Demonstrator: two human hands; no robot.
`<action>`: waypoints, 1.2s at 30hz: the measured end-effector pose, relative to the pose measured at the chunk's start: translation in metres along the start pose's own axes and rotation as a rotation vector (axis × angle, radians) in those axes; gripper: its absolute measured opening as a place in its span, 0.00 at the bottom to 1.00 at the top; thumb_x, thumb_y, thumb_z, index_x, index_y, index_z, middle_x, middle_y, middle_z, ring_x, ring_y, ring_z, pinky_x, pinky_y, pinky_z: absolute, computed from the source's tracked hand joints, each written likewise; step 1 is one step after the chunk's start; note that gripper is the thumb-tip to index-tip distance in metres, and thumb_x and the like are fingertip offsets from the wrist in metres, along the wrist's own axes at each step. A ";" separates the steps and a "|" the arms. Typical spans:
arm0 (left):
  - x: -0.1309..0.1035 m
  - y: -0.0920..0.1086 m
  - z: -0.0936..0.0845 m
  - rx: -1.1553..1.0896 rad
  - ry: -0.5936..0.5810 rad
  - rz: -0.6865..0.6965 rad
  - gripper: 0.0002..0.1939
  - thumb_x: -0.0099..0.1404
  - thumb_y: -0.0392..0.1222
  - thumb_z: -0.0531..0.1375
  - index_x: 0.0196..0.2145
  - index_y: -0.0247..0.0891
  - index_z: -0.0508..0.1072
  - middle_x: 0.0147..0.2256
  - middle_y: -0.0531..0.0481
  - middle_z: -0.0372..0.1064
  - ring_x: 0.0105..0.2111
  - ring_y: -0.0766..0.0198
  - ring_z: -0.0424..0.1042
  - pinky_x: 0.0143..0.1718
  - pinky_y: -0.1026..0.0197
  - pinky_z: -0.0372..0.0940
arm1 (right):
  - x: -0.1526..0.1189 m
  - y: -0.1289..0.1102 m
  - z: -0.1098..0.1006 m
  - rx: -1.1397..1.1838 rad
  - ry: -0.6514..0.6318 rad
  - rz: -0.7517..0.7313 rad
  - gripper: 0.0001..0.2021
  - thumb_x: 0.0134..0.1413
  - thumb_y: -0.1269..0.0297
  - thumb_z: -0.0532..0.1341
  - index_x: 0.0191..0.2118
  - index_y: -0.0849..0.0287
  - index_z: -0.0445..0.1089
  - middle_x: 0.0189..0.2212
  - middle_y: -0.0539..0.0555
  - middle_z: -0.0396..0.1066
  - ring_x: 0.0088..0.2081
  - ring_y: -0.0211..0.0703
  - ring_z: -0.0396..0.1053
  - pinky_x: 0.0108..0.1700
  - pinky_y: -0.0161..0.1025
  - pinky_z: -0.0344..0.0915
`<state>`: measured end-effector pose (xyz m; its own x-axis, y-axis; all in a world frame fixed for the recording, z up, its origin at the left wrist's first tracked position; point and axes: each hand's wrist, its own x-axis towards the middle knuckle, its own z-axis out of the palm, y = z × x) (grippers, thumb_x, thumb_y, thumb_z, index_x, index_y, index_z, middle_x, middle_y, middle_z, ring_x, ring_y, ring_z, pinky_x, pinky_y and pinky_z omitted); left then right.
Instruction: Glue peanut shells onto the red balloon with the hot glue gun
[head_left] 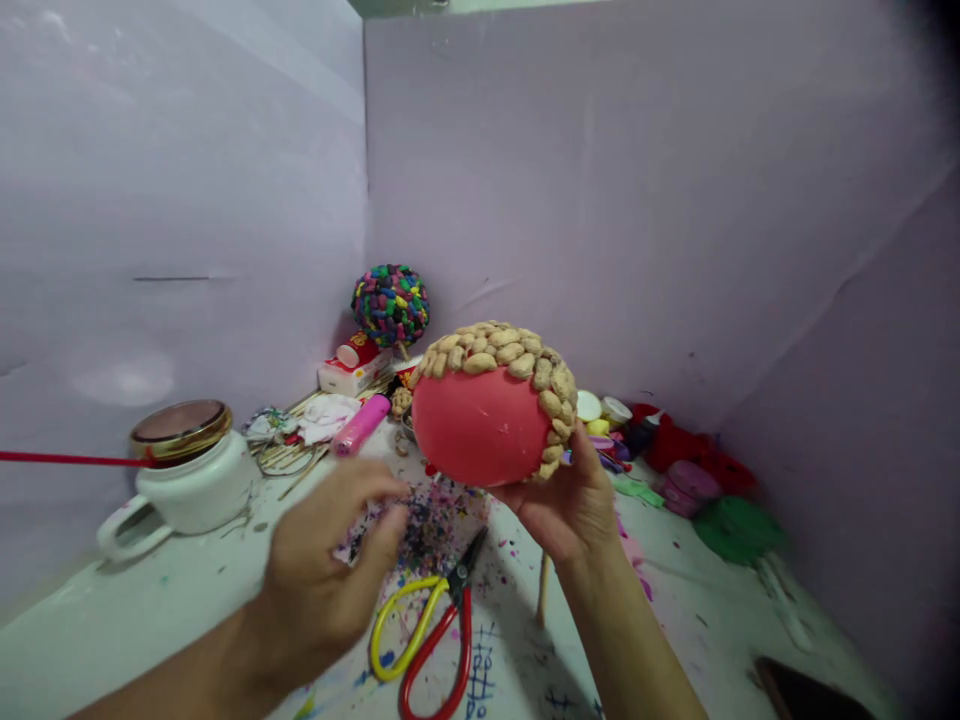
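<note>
A red balloon-like ball [480, 425] with peanuts in their shells [502, 345] covering its top and right side is held up in the middle of the view. My right hand [570, 510] grips it from below and the right, with part of the fingers hidden behind it. A thin wooden stick [543, 590] shows beneath, beside my right wrist; its upper end is hidden. To the left of the ball is my left hand [334, 560], slightly blurred, its thumb and forefinger apart with nothing visible between them. Scissors [457, 590] with yellow and red handles lie on the table below.
A white mug [199, 485] with a gold-rimmed lid stands at left. Behind are a multicoloured ball [391, 305], a tissue box [352, 372] and a pink roll [361, 425]. Coloured crumbs [427, 530] litter the table. Red and green items [739, 527] lie at right.
</note>
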<state>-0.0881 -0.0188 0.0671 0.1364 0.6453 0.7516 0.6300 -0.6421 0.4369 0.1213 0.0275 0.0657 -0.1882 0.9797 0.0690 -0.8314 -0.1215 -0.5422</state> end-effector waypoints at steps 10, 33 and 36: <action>-0.028 0.015 0.041 0.308 -0.959 -0.210 0.18 0.49 0.43 0.59 0.39 0.40 0.72 0.38 0.42 0.70 0.35 0.50 0.71 0.33 0.51 0.66 | 0.003 -0.010 -0.011 -0.015 0.060 0.042 0.25 0.46 0.43 0.54 0.48 0.51 0.64 0.48 0.56 0.68 0.48 0.56 0.67 0.45 0.58 0.61; 0.033 -0.126 -0.006 0.769 -0.407 -0.577 0.18 0.58 0.46 0.45 0.37 0.33 0.68 0.38 0.33 0.62 0.33 0.42 0.70 0.29 0.49 0.62 | 0.009 0.009 -0.019 0.102 0.029 0.237 0.29 0.50 0.43 0.53 0.55 0.52 0.56 0.47 0.59 0.70 0.48 0.58 0.67 0.47 0.60 0.57; 0.031 -0.141 -0.001 0.703 -0.347 -0.601 0.18 0.56 0.45 0.48 0.35 0.30 0.69 0.36 0.29 0.63 0.31 0.40 0.70 0.28 0.47 0.61 | 0.008 0.014 -0.018 0.106 -0.003 0.264 0.28 0.50 0.44 0.52 0.54 0.54 0.57 0.47 0.59 0.71 0.48 0.58 0.67 0.48 0.60 0.56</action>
<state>-0.1740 0.0911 0.0291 -0.2096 0.9411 0.2654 0.9633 0.1523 0.2209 0.1175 0.0367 0.0431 -0.4074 0.9113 -0.0602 -0.8032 -0.3889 -0.4513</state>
